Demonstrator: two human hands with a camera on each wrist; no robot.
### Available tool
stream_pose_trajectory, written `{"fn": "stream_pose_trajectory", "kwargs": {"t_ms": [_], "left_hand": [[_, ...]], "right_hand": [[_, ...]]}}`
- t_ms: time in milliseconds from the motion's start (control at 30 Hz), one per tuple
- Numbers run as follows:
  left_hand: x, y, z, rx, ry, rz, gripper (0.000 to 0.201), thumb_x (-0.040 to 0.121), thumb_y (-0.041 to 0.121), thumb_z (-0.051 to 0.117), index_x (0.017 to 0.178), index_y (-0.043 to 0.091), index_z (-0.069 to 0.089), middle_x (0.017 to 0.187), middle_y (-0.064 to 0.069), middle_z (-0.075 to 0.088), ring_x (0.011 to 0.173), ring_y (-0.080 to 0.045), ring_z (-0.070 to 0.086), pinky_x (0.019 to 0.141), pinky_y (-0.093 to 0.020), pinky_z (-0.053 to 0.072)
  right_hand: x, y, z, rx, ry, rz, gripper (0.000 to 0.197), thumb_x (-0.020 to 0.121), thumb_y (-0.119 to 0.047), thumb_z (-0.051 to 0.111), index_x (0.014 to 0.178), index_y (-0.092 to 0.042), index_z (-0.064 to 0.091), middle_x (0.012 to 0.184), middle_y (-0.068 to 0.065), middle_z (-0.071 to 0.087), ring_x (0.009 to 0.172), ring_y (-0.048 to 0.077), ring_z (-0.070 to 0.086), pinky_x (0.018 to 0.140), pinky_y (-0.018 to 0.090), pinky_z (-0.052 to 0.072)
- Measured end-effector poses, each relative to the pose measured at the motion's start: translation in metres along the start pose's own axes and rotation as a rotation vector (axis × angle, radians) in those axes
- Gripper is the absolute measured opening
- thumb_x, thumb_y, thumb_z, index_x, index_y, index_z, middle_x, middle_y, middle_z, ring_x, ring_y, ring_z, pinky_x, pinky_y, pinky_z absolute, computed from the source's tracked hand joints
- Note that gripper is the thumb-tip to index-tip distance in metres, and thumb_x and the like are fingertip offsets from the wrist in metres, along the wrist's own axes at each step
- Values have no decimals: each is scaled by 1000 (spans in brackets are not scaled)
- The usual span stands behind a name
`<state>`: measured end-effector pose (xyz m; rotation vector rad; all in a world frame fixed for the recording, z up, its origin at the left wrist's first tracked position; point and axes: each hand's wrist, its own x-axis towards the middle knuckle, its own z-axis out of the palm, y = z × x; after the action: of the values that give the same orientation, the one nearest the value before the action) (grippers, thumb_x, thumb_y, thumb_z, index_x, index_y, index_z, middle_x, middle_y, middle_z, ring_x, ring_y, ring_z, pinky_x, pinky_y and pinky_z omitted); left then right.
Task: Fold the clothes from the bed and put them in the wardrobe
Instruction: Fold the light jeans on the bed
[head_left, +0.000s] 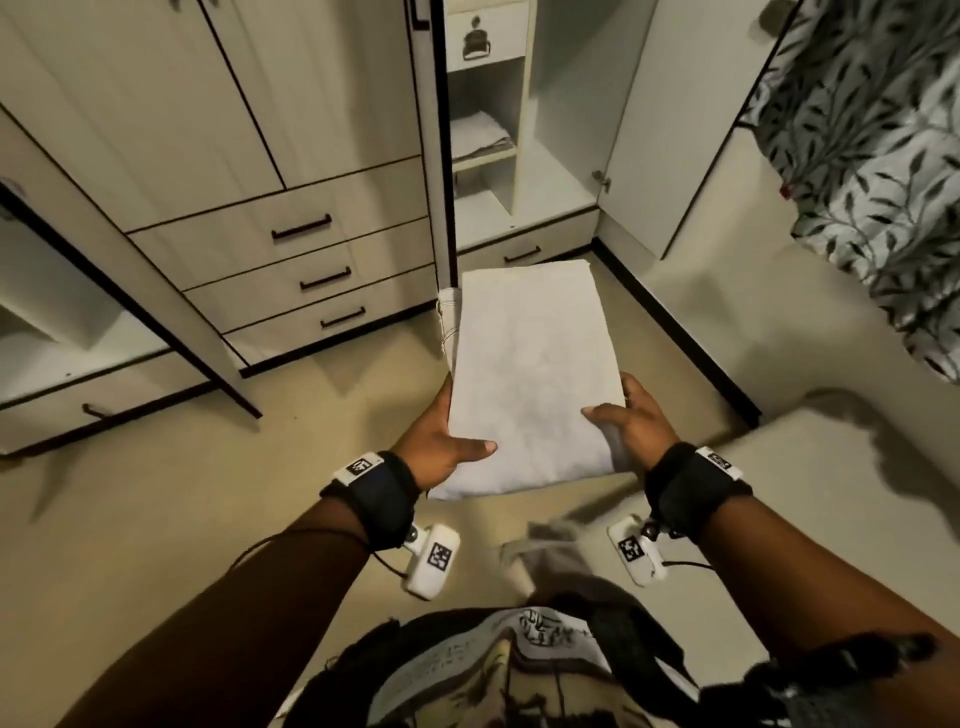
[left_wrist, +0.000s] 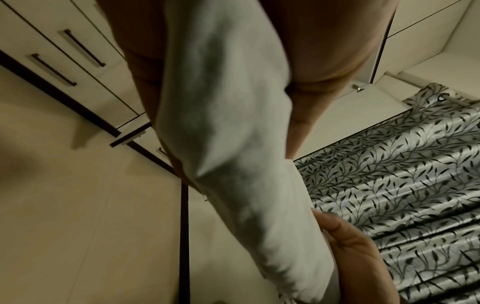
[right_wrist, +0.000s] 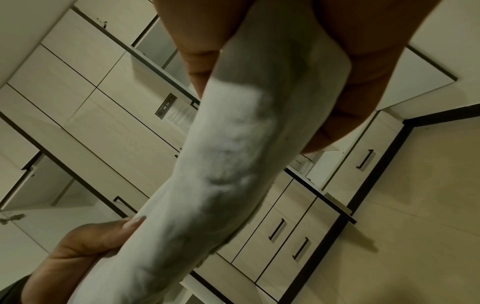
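A: We hold the folded white rectangular cloth garment (head_left: 535, 379) flat in the air above the pale floor, in front of the open section of the cream, dark-trimmed wooden wardrobe (head_left: 519, 156). Our left hand (head_left: 441, 441) grips its near left edge, thumb lying on top and fingers curled under; our right hand (head_left: 631, 421) does the same on the near right edge.

B: Agreed. The wrist views show both pinches closed on the fabric, with the cloth running between them. Where should it go?

A: Probably onto the narrow inner shelf (head_left: 485, 156), where another folded pale cloth (head_left: 480, 132) already lies. That is our guess only.

B: What might go wrong?

A: We hold only the near end. The far end hangs unsupported, so it could sag and the layers could slide open; a lower layer already peeks out at the far left corner.

B: The compartment also looks narrow. If we feed the garment in askew, an edge may catch the upright panel and crumple the fold.

A: And pushing it in could shove the cloth lying there out of place.
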<state>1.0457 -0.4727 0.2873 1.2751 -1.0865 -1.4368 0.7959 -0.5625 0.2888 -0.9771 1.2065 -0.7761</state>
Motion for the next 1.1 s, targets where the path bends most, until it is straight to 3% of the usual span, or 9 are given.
{"fn": "stream_pose_trajectory", "kwargs": {"t_ms": [100,333,400,467,567,767,833,933,1100], "left_hand": [[30,18,-17,22,-1,22,103,72,2,79,158,24,26,147,3,56,133,-14,54,106,-28,47],[137,60,-30,3,33,42,87,69,2,80,147,18,45,133,-1,67,124,-21,63,105,-37,50],[175,75,-29,7,44,51,80,72,-3,80,142,19,50,130,0,69,122,-21,64,101,-33,52],[220,90,-26,10,62,62,75,77,-11,77,141,18,51,128,0,70,120,-19,65,98,-31,52],[294,119,-24,40,59,106,75,75,-10,78,139,19,52,126,2,70,116,-12,66,94,-24,53],[433,167,-12,-12,101,157,75,69,-8,80,138,9,54,125,-3,71,113,-18,67,88,-27,54],[474,178,-6,-25,103,166,76,66,-2,81,136,11,55,123,-2,72,112,-19,67,88,-28,54],[521,195,3,-25,86,168,75,67,0,80,136,13,54,126,-4,71,114,-21,68,88,-30,55],[592,215,-3,13,102,186,87,59,16,88,138,12,53,127,-6,70,115,-25,68,94,-35,56]], "right_hand": [[24,-26,11,-2,0,-21,44,88,16,57,128,-1,49,109,13,68,91,26,67,69,24,57],[115,-91,-7,-114,-26,-131,51,77,-18,71,126,-12,61,115,9,74,108,33,69,96,48,54],[146,-117,-17,-112,-11,-158,26,88,-5,65,113,-13,64,97,1,77,94,24,73,83,36,56],[181,-144,-27,-72,-34,-191,26,94,8,52,103,-13,63,81,-7,77,74,11,73,67,24,55],[251,-179,-47,-53,-37,-233,28,94,11,50,115,-5,62,93,0,78,87,19,74,76,29,55],[375,-251,-95,-30,-79,-280,33,94,11,50,118,-7,63,111,8,76,108,29,69,91,36,55],[414,-273,-114,-85,-79,-297,28,91,-1,61,117,-10,64,112,8,75,110,30,69,97,43,53],[462,-301,-137,-175,-107,-313,46,74,-27,72,118,-15,66,116,8,74,111,32,69,106,58,47],[528,-339,-147,-220,-115,-310,57,67,-39,71,120,-19,65,114,4,75,107,28,70,101,55,51]]}}
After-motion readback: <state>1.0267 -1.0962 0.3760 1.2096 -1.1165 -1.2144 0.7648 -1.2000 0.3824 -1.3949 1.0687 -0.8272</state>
